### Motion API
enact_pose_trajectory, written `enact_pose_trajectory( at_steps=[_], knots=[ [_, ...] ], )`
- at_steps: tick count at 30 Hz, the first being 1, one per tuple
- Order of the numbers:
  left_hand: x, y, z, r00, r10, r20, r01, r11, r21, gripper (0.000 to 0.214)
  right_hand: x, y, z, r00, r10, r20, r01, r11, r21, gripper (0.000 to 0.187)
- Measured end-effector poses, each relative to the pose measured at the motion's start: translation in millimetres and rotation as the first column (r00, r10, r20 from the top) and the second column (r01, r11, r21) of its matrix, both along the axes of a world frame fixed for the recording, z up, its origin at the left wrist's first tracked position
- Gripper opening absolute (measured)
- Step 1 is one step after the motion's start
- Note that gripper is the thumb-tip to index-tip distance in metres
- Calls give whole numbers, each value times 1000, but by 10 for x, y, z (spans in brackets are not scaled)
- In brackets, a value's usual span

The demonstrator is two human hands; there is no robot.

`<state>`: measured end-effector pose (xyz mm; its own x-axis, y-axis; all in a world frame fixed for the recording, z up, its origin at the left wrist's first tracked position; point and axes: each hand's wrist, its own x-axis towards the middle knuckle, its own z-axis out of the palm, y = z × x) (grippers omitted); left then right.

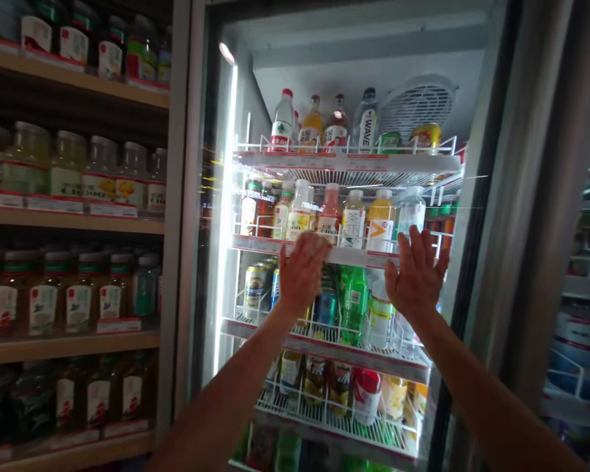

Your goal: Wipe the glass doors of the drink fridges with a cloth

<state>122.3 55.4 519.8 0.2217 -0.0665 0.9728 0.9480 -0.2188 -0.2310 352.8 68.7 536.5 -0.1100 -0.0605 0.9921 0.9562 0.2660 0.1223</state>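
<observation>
In front of me stands a lit drinks fridge (354, 157), seen through its glass door, which carries faint reflections. My left hand (301, 272) is raised before the glass at the height of the second shelf. Its fingers are bent together; blur hides what they hold, if anything. My right hand (417, 275) is lifted at about the same height to the right, palm forward, fingers spread, holding nothing. Whether either hand touches the glass, I cannot tell. Behind the hands show an orange drink bottle (381, 219), a red drink bottle (329, 213) and a green bottle (354, 305).
Wooden shelves (73, 219) with rows of bottles stand at the left, beside the fridge's metal frame (179, 196). A wide metal post (531, 196) rises at the right, with more shelved goods beyond. Inside the fridge, wire-fronted shelves (344, 162) bear bottles and cans.
</observation>
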Motion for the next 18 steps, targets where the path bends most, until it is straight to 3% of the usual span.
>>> enact_pose_trajectory(
  at_steps=[2, 4, 6, 9, 12, 13, 15, 18],
  knots=[
    [-376, 13, 86, 968, 46, 247, -44, 999, -12, 42, -8, -8, 1, 1000, -8, -8, 8, 1000, -22, 56],
    [-582, 30, 139, 901, 54, 431, -48, 999, -24, 44, -16, -14, 1, 1000, -10, -17, 9, 1000, -27, 57],
    [-479, 36, 113, 909, 29, 415, -31, 1000, -3, 43, -19, -17, 0, 1000, -8, -23, 8, 1000, -15, 56],
    [43, 20, -14, 994, -1, 105, -1, 1000, 13, 41, -9, -21, -2, 1000, -8, -23, 7, 1000, -9, 54],
    [313, 9, -63, 992, -21, -125, 17, 999, -29, 41, 2, -26, -3, 1000, -6, -18, 5, 1000, -14, 54],
    [268, 11, -47, 995, -19, -103, 16, 999, -29, 42, 0, -29, -2, 1000, -4, -19, 3, 1000, -16, 54],
    [50, 24, 17, 997, 0, 83, 1, 1000, -3, 43, -11, -37, 2, 1000, -4, -22, 3, 1000, -24, 55],
    [-154, 44, 83, 943, 5, 331, -23, 999, 49, 42, -34, -47, 9, 1000, -13, -22, 13, 999, -31, 55]
  ],
)
